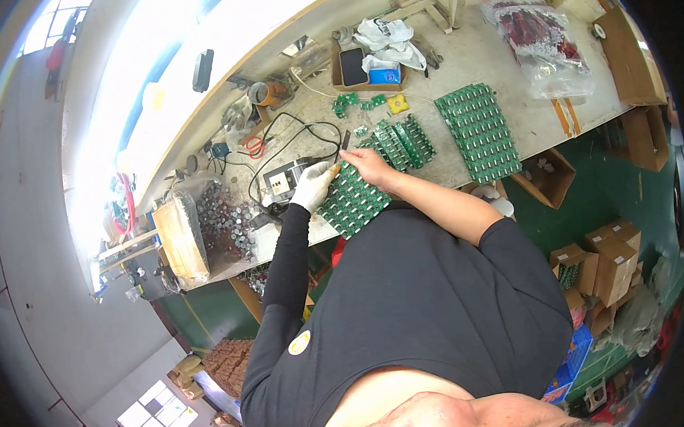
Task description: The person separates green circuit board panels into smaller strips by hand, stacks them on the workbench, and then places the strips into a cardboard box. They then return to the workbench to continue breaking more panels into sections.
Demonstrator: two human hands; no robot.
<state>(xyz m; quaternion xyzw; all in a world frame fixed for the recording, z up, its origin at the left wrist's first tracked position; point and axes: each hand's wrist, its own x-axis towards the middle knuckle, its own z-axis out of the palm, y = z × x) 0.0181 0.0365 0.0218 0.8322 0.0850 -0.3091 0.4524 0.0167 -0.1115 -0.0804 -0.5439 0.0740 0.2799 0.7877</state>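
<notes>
A green circuit board panel with rows of small components lies at the bench's near edge, close against my body. My left hand, in a white glove with a yellowish fingertip, is closed on its upper left edge. At the panel's far edge is my bare right hand, fingers pinched together. A short dark strip shows just beyond those fingertips; I cannot tell whether they grip it. Several narrow populated boards stand in a row right of this hand. Farther right lies another large green panel.
A black device with a pale face and a looping black cable sits left of my hands. Beyond it is a bag of small round parts. At the back, an open box holds a phone and white plastic bags. A clear bag lies back right.
</notes>
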